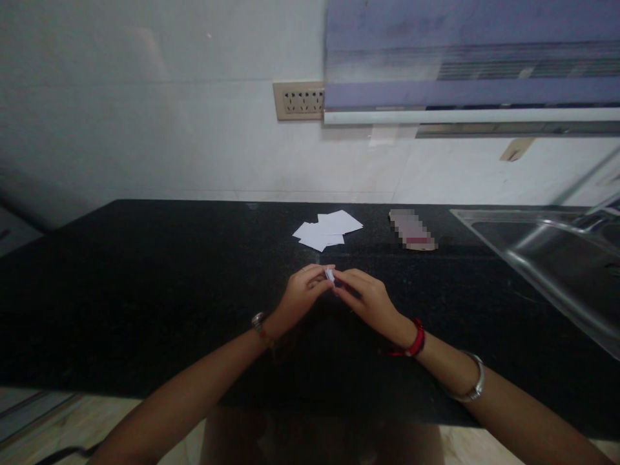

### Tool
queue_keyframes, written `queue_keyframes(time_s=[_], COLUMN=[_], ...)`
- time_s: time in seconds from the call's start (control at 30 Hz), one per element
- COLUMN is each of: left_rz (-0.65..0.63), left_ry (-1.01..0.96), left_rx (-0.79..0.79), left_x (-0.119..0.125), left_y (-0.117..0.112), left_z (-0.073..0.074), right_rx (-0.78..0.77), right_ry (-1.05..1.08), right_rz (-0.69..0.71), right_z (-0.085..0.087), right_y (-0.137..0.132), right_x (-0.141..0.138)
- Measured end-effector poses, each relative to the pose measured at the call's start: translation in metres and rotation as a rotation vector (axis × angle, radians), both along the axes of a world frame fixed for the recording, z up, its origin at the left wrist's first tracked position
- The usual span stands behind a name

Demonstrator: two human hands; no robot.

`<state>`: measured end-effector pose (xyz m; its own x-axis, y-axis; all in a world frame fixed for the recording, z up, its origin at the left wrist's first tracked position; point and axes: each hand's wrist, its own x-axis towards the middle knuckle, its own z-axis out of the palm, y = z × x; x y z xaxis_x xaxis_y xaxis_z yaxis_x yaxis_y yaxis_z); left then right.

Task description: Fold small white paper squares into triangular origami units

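Observation:
Between my fingertips is a small folded piece of white paper [330,275], held just above the dark countertop. My left hand [304,289] pinches it from the left, thumb below and fingers on top. From the right, my right hand [364,294] grips its other side with thumb and fingers. Most of the paper is covered by the fingers, so its full shape is hidden. Beyond my hands lie several loose white paper sheets [329,229], overlapping one another on the counter.
A phone-shaped, pixelated object [413,230] lies right of the sheets. A metal sink [557,258] is set into the black countertop [145,290] at the right. Behind stands a tiled wall with a socket panel [299,101] and a purple-blue panel [465,58] jutting above.

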<state>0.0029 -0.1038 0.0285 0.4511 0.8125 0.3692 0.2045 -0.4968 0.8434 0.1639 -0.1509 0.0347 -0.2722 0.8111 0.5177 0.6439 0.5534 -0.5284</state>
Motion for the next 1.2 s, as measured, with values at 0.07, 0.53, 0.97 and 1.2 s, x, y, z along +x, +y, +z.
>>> queue_keyframes(time_s=[0.07, 0.53, 0.97, 1.2], left_rz=[-0.003, 0.223, 0.070, -0.024], left_ry=[0.019, 0.024, -0.011, -0.102], left_rx=[0.028, 0.025, -0.090, -0.206], left_x=[-0.001, 0.011, 0.007, 0.006], left_y=[0.001, -0.012, -0.008, -0.005], left_z=[0.000, 0.007, 0.008, 0.006], right_rx=[-0.014, 0.072, -0.119, -0.227], right_ry=[0.010, -0.083, 0.185, 0.352], right_rz=[0.003, -0.073, -0.103, -0.033], right_z=[0.000, -0.002, 0.002, -0.003], right_y=[0.001, 0.000, 0.005, 0.008], right_x=[0.000, -0.003, 0.004, 0.007])
